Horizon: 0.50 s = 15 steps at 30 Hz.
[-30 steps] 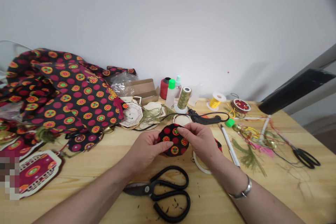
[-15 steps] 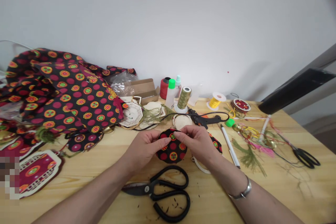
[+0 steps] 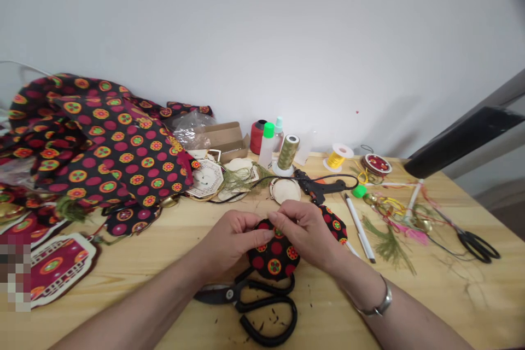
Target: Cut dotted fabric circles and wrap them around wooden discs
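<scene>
Between my two hands is a round piece of black fabric (image 3: 274, 260) patterned with maroon dots and orange-green flowers. My left hand (image 3: 235, 238) pinches its upper left edge, thumb on top. At the upper right edge, the thumb and fingers of my right hand (image 3: 305, 229) grip the same piece, close to the left fingertips. Black-handled scissors (image 3: 268, 306) lie just below, their upper handle partly covered by the fabric. Another patterned fabric piece (image 3: 335, 224) rests on the table behind my right hand.
A glue gun (image 3: 322, 188), a wooden disc (image 3: 285, 191) and a white pen (image 3: 361, 229) lie beyond my hands. Thread spools (image 3: 289, 153) and bottles (image 3: 267, 145) stand near the wall. Patterned cloth (image 3: 110, 142) is heaped at left; tassels (image 3: 388, 243) and more scissors (image 3: 478, 245) lie at right.
Both hands have brought the round fabric piece slightly nearer to me and to the right, so it now overlaps the scissors' upper handle. Both still grip its upper edge.
</scene>
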Available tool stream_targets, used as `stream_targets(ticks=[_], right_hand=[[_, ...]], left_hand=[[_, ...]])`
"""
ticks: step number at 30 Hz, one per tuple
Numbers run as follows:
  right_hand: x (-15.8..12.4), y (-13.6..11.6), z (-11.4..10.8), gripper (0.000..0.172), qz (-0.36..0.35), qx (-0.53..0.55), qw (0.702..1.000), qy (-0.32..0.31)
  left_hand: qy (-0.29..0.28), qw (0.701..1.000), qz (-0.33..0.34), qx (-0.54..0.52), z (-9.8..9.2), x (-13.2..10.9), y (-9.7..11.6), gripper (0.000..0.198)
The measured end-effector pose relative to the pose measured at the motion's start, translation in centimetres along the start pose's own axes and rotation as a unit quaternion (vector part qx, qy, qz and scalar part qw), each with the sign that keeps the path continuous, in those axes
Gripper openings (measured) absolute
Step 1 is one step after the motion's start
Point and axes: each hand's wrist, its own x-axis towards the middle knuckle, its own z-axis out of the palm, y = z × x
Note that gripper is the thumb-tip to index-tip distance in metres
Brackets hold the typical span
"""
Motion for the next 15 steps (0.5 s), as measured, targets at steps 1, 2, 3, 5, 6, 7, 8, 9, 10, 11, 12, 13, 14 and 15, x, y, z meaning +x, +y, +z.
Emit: stream_targets(ticks=[1, 2, 3, 5, 6, 7, 8, 9, 10, 11, 12, 13, 14, 15], right_hand=[[0.0, 0.0, -0.1, 0.045, 0.009, 0.004, 1.000, 0.000], [0.1, 0.0, -0.2, 0.047, 0.024, 0.012, 1.000, -0.001], [0.1, 0.0, -0.3, 0.049, 0.043, 0.025, 0.999, -0.004], [0.3, 0.1, -0.6, 0.054, 0.079, 0.054, 0.995, -0.011], [0.4, 0.1, -0.7, 0.058, 0.093, 0.064, 0.994, -0.012], [0.5, 0.2, -0.8, 0.061, 0.105, 0.069, 0.992, -0.008], [0.6, 0.3, -0.8, 0.062, 0.115, 0.070, 0.991, -0.004], [0.6, 0.4, -0.7, 0.062, 0.123, 0.072, 0.990, -0.001], [0.7, 0.6, -0.5, 0.060, 0.129, 0.077, 0.989, 0.002], [0.7, 0.7, -0.3, 0.057, 0.132, 0.086, 0.987, 0.003], [0.7, 0.8, -0.1, 0.054, 0.133, 0.097, 0.986, 0.004], [0.7, 0.9, 0.1, 0.051, 0.133, 0.107, 0.985, 0.004], [0.7, 1.0, 0.2, 0.048, 0.133, 0.114, 0.985, 0.006], [0.7, 1.0, 0.2, 0.047, 0.133, 0.117, 0.984, 0.008]], left_hand=[[0.000, 1.000, -0.001, 0.001, 0.0, 0.0, 0.0, 0.029], [0.002, 1.000, 0.000, 0.002, -0.1, 0.0, 0.0, 0.029], [0.005, 1.000, 0.004, 0.004, -0.2, 0.1, 0.0, 0.028], [0.023, 1.000, 0.020, 0.005, -0.5, 0.4, 0.1, 0.026], [0.038, 0.999, 0.030, -0.001, -0.7, 0.6, 0.1, 0.025], [0.056, 0.998, 0.039, -0.012, -0.8, 0.8, 0.1, 0.024], [0.074, 0.996, 0.047, -0.029, -1.0, 1.0, 0.1, 0.024], [0.088, 0.994, 0.052, -0.047, -1.0, 1.1, 0.2, 0.023], [0.097, 0.992, 0.055, -0.064, -1.1, 1.2, 0.2, 0.023], [0.099, 0.991, 0.056, -0.076, -1.1, 1.2, 0.3, 0.022], [0.096, 0.990, 0.057, -0.083, -1.0, 1.2, 0.3, 0.021], [0.092, 0.990, 0.056, -0.086, -1.0, 1.2, 0.4, 0.021], [0.087, 0.991, 0.053, -0.087, -1.0, 1.1, 0.5, 0.021], [0.081, 0.992, 0.047, -0.082, -1.0, 1.1, 0.5, 0.022]])
